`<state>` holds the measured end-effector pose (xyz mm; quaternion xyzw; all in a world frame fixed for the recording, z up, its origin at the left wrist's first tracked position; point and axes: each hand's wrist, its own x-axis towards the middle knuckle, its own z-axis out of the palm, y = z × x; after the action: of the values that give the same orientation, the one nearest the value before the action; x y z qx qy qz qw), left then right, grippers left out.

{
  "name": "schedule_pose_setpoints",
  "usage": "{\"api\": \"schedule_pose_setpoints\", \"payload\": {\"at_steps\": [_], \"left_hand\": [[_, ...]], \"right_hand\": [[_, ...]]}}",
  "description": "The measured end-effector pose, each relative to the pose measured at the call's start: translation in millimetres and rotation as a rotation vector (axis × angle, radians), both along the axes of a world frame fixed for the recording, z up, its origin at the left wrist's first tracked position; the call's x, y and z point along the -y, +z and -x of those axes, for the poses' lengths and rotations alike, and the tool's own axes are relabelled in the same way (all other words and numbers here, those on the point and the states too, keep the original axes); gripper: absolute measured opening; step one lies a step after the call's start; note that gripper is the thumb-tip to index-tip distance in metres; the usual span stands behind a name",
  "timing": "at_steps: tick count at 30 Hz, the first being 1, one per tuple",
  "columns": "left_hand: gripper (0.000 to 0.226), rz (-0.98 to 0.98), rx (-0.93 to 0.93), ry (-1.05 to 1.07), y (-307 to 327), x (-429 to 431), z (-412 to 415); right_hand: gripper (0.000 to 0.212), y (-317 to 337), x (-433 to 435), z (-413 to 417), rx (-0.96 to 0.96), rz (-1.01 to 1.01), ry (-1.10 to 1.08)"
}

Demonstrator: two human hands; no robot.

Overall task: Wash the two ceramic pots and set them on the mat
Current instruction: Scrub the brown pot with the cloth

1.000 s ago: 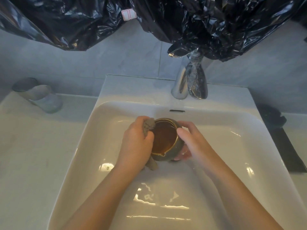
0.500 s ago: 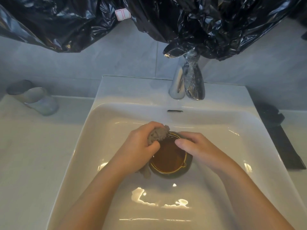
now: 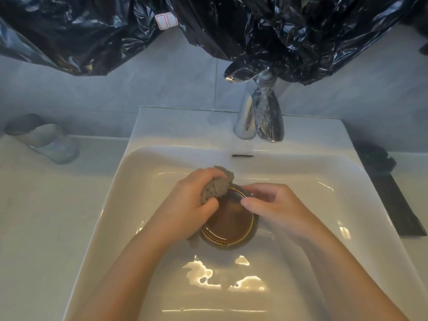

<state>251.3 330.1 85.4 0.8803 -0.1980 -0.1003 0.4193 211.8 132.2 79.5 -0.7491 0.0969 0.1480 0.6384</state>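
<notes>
A round ceramic pot with a brown glazed inside and a gold rim sits low in the white sink, mouth up. My left hand grips a grey cloth and holds it against the pot's far left rim. My right hand grips the pot's far right rim, thumb over the inside edge. A second pot, pale grey, lies on its side on the counter at the far left. A dark mat lies on the counter at the right.
A chrome tap stands behind the basin, its top under black plastic sheeting that hangs across the wall. The white counter stretches to the left of the sink. Shallow water glints on the basin floor.
The pot has come down from a tilted hold to sit upright on the basin floor. My left hand has carried the cloth from the pot's left side up onto its far rim.
</notes>
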Motion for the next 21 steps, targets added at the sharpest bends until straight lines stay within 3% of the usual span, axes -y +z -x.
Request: {"api": "schedule_pose_setpoints", "payload": {"at_steps": [4,8,10,15,21], "left_hand": [[0.047,0.063,-0.046,-0.017,0,0,0],[0.041,0.195,-0.022,0.385,-2,12,5],[0.039,0.223,-0.028,0.469,-3,13,7],[0.035,0.214,-0.234,0.287,0,1,0],[0.036,0.268,-0.441,0.052,3,-5,-3]], "right_hand": [[0.025,-1,4,-1,-0.038,-0.042,0.036],[0.029,0,0,1,-0.057,-0.124,-0.033],[0.026,0,-5,3,-0.050,-0.143,-0.056],[0.020,2,0,3,0.047,-0.064,-0.059],[0.023,5,12,-1,0.009,-0.158,0.075]]}}
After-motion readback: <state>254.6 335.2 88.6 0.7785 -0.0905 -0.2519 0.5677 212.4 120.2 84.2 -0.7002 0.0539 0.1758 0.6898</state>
